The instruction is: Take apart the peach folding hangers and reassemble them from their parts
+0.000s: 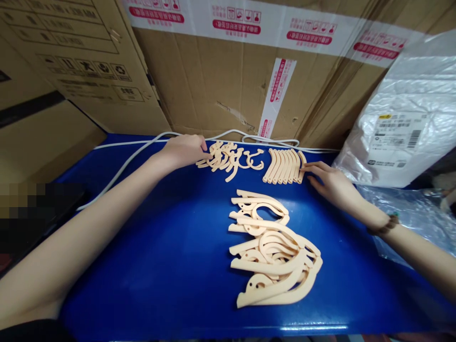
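Resting at the far edge of the blue worktop (171,266), the left hand (185,149) curls against a heap of cutouts (228,159), its grip hidden; the right hand (329,183) lays straight, close-set fingers (313,167) against the row of curved strips (284,166) beside it.

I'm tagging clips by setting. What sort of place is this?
Probably a packing or stockroom bench: taped cardboard cartons stand behind the blue table, a labelled plastic mailer bag leans at right, and batches of cream cut-out pieces lie sorted on it.
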`<action>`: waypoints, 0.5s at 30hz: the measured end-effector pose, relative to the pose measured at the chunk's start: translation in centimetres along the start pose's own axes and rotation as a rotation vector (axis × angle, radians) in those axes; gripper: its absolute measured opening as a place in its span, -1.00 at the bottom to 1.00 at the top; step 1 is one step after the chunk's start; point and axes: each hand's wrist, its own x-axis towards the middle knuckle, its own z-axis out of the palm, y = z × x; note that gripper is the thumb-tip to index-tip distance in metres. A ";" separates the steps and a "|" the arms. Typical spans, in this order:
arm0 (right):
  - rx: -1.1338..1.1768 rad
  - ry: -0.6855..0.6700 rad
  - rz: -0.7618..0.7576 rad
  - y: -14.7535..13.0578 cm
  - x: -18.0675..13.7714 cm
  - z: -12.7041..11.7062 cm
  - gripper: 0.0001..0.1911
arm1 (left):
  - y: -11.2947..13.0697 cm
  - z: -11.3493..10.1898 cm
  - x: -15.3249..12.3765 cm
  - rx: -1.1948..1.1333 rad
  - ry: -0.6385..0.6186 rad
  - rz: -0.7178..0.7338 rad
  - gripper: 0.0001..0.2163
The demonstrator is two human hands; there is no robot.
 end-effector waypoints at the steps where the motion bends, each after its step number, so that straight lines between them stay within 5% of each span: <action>1: 0.018 0.008 -0.012 0.1 0.1 0.2 -0.63 | -0.2 0.2 0.1 -0.038 -0.022 0.004 -0.76; 6: 0.034 -0.021 -0.041 1.3 1.2 0.3 -0.65 | -0.5 0.8 0.7 -0.170 -0.054 0.004 -0.86; 15: -0.040 -0.128 0.012 1.6 2.0 -0.4 -0.60 | 1.1 -1.1 -0.8 -0.154 0.162 -0.066 -0.90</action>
